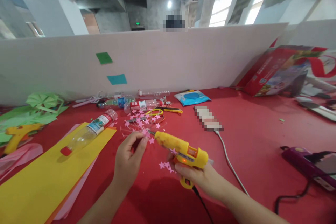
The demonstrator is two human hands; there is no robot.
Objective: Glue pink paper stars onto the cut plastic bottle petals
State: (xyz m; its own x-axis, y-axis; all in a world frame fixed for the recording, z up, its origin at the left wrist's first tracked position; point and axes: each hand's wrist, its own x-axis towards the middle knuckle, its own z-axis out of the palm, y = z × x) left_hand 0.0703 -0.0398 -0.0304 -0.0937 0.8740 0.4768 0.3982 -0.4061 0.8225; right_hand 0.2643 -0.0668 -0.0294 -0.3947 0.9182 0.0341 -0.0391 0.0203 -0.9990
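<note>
My right hand point(193, 175) is wrapped round the handle of a yellow glue gun point(175, 143), whose nozzle points left and whose small orange light is lit. Close to the nozzle tip, my left hand point(131, 154) pinches a small pink star point(146, 133) between thumb and fingers. More pink stars point(140, 123) lie scattered beyond my left hand, around yellow-handled scissors point(154, 112). A few further stars point(166, 165) rest on the red table point(154, 203) beside my right hand. One star appears against the gun's body near my fingers.
Plastic bottles point(144, 105) and a wipes pack point(193, 97) stand along the white partition point(162, 59). At left are yellow paper point(49, 168), a bottle point(89, 131) and another glue gun point(18, 134). A phone point(208, 118) with a cable and a purple power strip point(307, 164) lie right.
</note>
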